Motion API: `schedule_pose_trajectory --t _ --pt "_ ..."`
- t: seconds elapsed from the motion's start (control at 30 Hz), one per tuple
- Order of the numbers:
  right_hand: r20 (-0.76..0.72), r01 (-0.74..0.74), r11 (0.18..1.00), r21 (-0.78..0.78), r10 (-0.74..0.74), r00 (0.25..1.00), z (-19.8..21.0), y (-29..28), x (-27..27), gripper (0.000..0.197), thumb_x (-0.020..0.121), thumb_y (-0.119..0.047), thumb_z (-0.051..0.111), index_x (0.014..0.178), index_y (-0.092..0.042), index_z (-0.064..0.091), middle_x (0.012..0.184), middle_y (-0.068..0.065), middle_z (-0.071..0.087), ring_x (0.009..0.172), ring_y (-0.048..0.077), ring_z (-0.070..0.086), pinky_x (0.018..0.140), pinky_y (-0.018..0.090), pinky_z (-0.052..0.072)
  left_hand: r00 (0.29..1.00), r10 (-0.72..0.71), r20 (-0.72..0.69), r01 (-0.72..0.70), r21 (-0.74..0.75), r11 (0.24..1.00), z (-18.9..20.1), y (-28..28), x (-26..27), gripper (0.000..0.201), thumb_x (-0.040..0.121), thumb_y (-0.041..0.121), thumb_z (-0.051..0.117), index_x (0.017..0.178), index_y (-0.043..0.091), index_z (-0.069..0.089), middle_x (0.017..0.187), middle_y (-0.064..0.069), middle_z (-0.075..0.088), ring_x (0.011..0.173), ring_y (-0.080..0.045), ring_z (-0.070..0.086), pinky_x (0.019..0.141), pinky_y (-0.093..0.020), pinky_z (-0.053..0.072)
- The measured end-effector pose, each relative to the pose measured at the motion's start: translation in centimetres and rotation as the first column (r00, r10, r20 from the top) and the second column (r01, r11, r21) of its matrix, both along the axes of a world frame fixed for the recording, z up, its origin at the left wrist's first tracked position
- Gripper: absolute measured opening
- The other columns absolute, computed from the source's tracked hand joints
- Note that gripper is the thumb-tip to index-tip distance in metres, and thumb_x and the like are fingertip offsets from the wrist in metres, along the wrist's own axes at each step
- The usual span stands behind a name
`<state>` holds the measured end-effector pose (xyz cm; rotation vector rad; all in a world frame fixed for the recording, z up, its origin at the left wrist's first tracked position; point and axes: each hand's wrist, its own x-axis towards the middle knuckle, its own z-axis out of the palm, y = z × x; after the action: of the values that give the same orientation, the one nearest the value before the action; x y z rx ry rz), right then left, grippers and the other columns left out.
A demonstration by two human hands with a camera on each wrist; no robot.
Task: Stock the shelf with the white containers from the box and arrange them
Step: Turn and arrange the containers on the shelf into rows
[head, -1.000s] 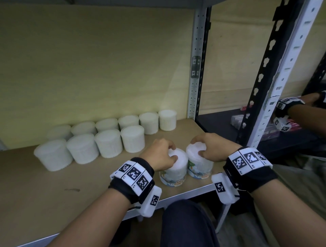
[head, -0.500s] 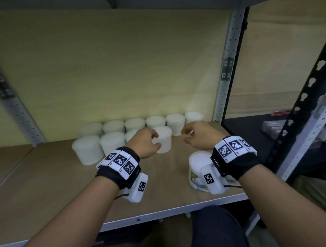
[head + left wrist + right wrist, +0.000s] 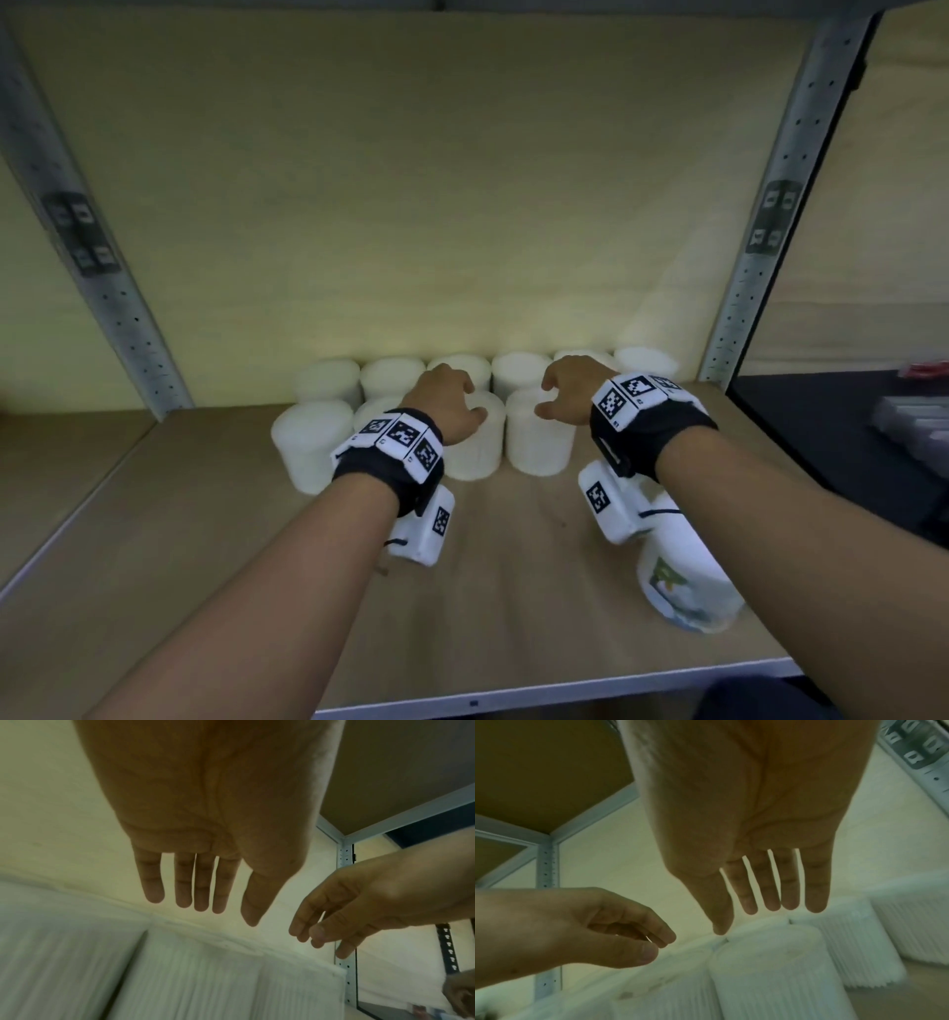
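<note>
Two rows of white ribbed containers [image 3: 539, 437] stand at the back of the wooden shelf [image 3: 513, 591]. My left hand [image 3: 464, 403] hovers over a front-row container [image 3: 477, 452], its fingers [image 3: 185, 892] hanging straight and holding nothing. My right hand [image 3: 552, 398] hovers over the neighbouring front-row container [image 3: 770, 973], its fingers [image 3: 772, 898] also loose and empty. Near the shelf's front right edge, a white container with a coloured label [image 3: 688, 580] is partly hidden by my right wrist unit.
Perforated metal posts stand at the left [image 3: 102, 288] and right [image 3: 760, 257] of the bay, with another shelf board close overhead. A dark neighbouring shelf [image 3: 821, 437] on the right holds small packets [image 3: 914, 426]. Bare board lies left of and in front of the rows.
Both hands let go of the labelled containers at the front edge and reached back over the front row. My view swung left to centre the bay.
</note>
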<state>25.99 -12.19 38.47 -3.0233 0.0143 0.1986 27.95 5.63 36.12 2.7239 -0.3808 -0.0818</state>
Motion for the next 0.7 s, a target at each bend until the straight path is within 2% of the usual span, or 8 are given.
schedule_pose_trajectory --t 0.07,0.2,0.3,0.7 --pt "-0.02 0.009 1.0 -0.022 -0.009 1.0 -0.5 0.3 1.1 0.056 0.089 -0.043 0.057 0.128 -0.004 0.054 0.133 0.011 0.055 0.121 0.026 0.054 0.102 0.036 0.045 1.0 -0.006 -0.01 0.007 0.024 1.0 -0.4 -0.2 0.8 0.055 0.088 0.04 0.058 0.134 0.013 0.047 0.141 -0.009 0.043 0.128 -0.026 0.044 0.105 -0.041 0.041" --pt "-0.097 0.01 0.998 -0.059 -0.016 0.995 -1.4 0.6 2.3 0.061 0.086 -0.044 0.062 0.13 -0.004 0.052 0.133 0.011 0.056 0.119 0.026 0.056 0.102 0.035 0.047 0.999 -0.021 -0.042 0.024 0.069 0.997 -1.5 -0.3 1.7 0.056 0.089 0.041 0.058 0.136 0.012 0.047 0.14 -0.009 0.043 0.128 -0.026 0.043 0.106 -0.039 0.039" --pt "-0.091 0.006 0.998 -0.062 -0.012 0.996 -1.9 0.7 2.8 0.06 0.086 -0.04 0.064 0.13 -0.002 0.053 0.132 0.012 0.058 0.119 0.025 0.058 0.102 0.033 0.048 1.0 -0.018 -0.023 0.019 0.052 0.998 -2.1 -0.3 2.0 0.053 0.088 0.04 0.059 0.133 0.014 0.049 0.138 -0.008 0.043 0.128 -0.026 0.043 0.106 -0.039 0.039" --pt "-0.065 -0.01 0.998 -0.068 0.006 0.998 -2.1 0.4 2.7 0.056 0.087 -0.041 0.063 0.128 -0.003 0.054 0.13 0.012 0.058 0.117 0.026 0.058 0.099 0.033 0.048 1.0 0.02 0.015 -0.02 0.002 1.0 -2.9 -0.6 2.0 0.047 0.087 0.035 0.061 0.128 0.013 0.052 0.133 -0.007 0.046 0.127 -0.025 0.042 0.107 -0.041 0.037"
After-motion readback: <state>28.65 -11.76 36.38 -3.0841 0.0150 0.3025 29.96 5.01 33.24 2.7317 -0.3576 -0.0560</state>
